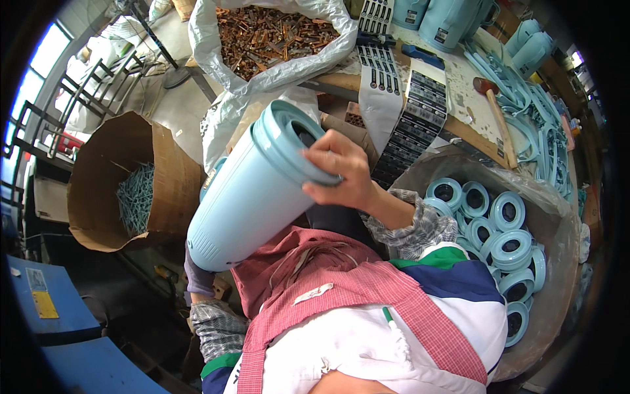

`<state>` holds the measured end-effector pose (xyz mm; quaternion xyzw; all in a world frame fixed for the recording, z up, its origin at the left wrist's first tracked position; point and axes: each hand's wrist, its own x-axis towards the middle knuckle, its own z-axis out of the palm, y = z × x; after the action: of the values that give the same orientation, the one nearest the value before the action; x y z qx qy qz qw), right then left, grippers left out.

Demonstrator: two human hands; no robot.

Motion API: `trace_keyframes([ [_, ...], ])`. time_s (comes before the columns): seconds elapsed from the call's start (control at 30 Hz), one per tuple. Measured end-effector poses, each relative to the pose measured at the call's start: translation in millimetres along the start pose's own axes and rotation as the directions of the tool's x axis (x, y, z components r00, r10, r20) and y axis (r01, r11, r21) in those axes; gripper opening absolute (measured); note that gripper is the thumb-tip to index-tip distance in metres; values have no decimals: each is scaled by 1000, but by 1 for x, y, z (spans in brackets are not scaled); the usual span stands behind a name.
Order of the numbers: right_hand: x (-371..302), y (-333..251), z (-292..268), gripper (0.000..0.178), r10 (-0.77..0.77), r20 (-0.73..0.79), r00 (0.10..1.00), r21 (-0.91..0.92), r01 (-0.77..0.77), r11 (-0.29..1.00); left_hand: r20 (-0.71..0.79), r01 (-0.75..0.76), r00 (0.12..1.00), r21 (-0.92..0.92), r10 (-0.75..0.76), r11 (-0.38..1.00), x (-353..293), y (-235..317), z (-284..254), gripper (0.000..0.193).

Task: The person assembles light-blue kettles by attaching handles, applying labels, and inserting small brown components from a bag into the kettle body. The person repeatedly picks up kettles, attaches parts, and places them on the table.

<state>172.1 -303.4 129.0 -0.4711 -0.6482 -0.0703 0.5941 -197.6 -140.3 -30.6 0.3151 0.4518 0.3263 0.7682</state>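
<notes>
A light blue thermos jug shell (246, 203) leans across my lap, its wider end tipped up and away from me. On that end sits a round light blue collar (282, 134) with a dark middle. My right hand (344, 171) grips the collar's right side, fingers bent over the rim. My left hand (199, 279), in a purple glove, is against the jug's lower left side; its fingers are hidden behind the shell. Beside my right elbow, a lined bin (558, 289) holds several similar collars (512, 249) with dark centres.
A cardboard drum (177, 187) of thin greenish pieces (136, 197) stands left. Ahead, a white sack (207, 39) holds brown scraps. The bench (459, 108) carries label sheets (420, 105), a mallet (499, 121), blue strips (541, 131) and finished jugs (443, 26). Blue metal boxes (65, 315) are lower left.
</notes>
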Motion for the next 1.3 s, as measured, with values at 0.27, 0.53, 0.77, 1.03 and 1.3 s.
trace_keyframes([
  [0.27,-45,15,6,38,489,-151,859,163,-466,870,126,-398,910,529,394,749,-11,45,63,43],
  [0.53,-147,109,80,20,537,841,-65,-176,-972,157,956,-876,163,255,245,-409,-139,162,238,36],
  [0.77,-74,129,-223,8,623,-619,477,417,-473,776,843,-848,529,529,100,29,-124,172,239,50],
  [1.03,-189,75,-511,41,139,-986,91,-146,-878,-457,776,-806,169,464,608,-368,-80,146,174,24],
  [1.3,-103,73,-382,8,642,-736,217,650,-42,759,898,-873,20,230,440,-430,-113,117,256,24],
])
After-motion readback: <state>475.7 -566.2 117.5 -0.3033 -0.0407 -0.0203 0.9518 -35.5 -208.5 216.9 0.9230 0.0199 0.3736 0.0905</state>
